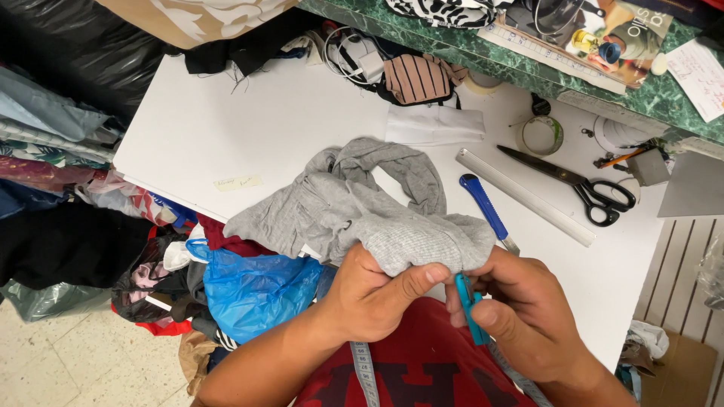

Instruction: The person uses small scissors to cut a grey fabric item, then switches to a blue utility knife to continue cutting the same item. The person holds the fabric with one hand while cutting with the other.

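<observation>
A person at a white worktable point(249, 128) grips a bunched grey knit garment point(362, 207) at the near edge, the left hand point(369, 298) closed over the ribbed hem with the thumb pressed flat along the fold. The right hand point(520, 313) has its fingers clamped around a small teal seam tool point(470, 305), whose tip sits right at the hem, touching the cloth just beside the left thumb. The rest of the garment trails away to the far left across the table.

The risk here looks plain: the tool's point works very close to the left thumb, so a slip through the stretchy knit could nick skin, and a push too deep could cut the fabric rather than the thread. The loose bulk of the garment hangs partly off the table edge and could drag the hem out of the grip.

Just beyond the hands lie a blue-handled tool point(486, 211), a long metal ruler point(524, 197) and black-handled scissors point(581, 185), with a roll of tape point(540, 136) farther off. A blue plastic bag point(253, 290) sits among piled clothes to the near left, and a measuring tape point(363, 373) hangs over the red shirt
</observation>
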